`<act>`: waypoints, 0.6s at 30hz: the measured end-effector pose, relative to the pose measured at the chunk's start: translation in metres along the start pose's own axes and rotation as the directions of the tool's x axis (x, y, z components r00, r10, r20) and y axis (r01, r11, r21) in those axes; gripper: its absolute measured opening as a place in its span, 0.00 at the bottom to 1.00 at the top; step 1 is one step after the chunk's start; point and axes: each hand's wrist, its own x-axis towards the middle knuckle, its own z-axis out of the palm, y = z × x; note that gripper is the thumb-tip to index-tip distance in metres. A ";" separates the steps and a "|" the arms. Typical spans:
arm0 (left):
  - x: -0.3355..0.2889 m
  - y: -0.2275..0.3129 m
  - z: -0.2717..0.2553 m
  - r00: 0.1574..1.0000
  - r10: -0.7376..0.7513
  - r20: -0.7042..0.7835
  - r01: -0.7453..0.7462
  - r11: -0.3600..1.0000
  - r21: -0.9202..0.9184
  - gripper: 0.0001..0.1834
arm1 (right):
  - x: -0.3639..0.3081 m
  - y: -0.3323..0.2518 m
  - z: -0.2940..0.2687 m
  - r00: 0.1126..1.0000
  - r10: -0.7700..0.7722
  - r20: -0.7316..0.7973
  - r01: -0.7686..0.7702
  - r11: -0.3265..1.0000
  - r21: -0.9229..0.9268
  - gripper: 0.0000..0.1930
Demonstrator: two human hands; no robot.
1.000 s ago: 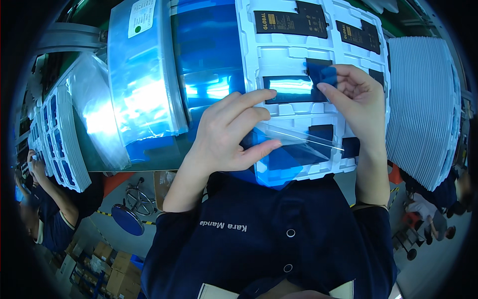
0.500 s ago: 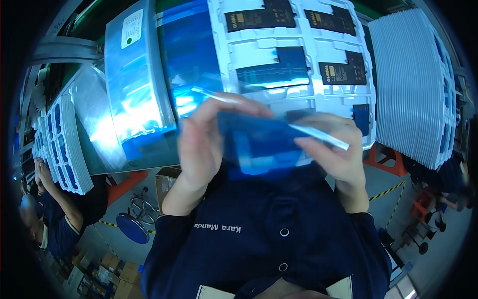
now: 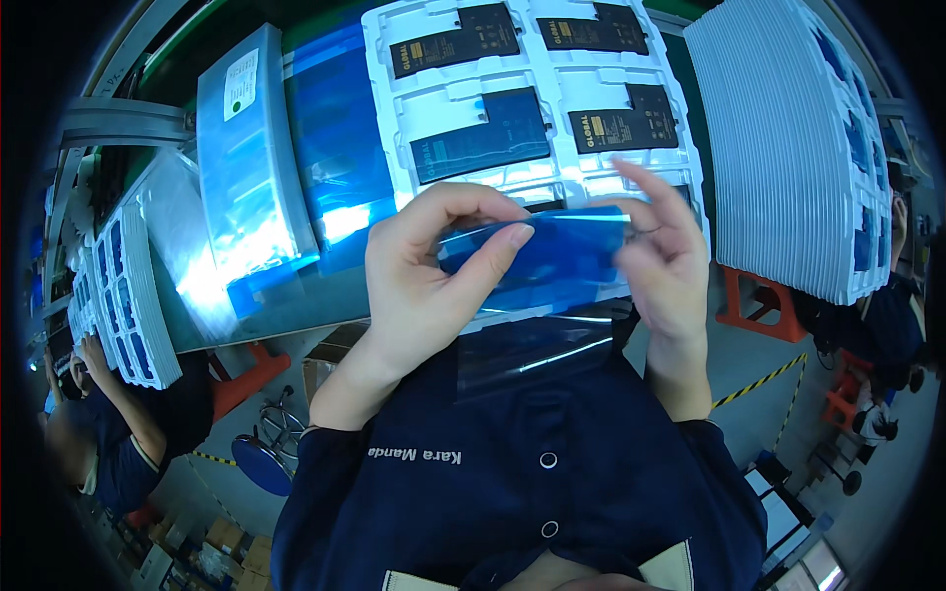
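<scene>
A small sheet of translucent blue film is pinched at its left end between the thumb and fingers of my left hand. At the film's right edge is my right hand, fingers apart and partly blurred, with the index finger pointing up. Below the blue film hangs a clear, glossy sheet; whether the two are joined I cannot tell. Beyond my hands, a white moulded tray carries several dark L-shaped batteries. One battery looks bluish, with a shiny film over it. The nearest tray pockets are partly hidden by my hands.
A tall stack of white trays stands to the right. On the left lie a thick stack of blue film sheets with a label and clear plastic. Farther left, a co-worker sits by more stacked trays.
The blue film has swung up and right, with my left thumb now across its front. My right hand's fingers have spread. The tray appears shifted left in view.
</scene>
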 end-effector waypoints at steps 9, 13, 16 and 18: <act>0.008 0.002 0.023 0.989 -0.150 0.004 0.146 0.953 -0.266 0.14 | 0.001 0.001 -0.042 0.996 -0.073 0.057 0.083 0.980 -0.183 0.02; 0.015 -0.002 0.025 0.993 -0.116 -0.004 0.116 0.992 -0.047 0.11 | 0.009 -0.008 -0.033 0.991 -0.110 -0.078 0.085 0.958 -0.272 0.06; 0.020 -0.006 0.027 0.998 -0.063 -0.023 0.064 0.995 0.081 0.14 | 0.017 -0.014 -0.044 0.986 -0.149 -0.069 0.119 0.939 -0.324 0.08; 0.023 -0.006 0.027 0.998 -0.067 -0.001 0.066 0.987 0.146 0.18 | 0.024 -0.020 -0.049 0.988 -0.140 -0.071 0.111 0.943 -0.315 0.08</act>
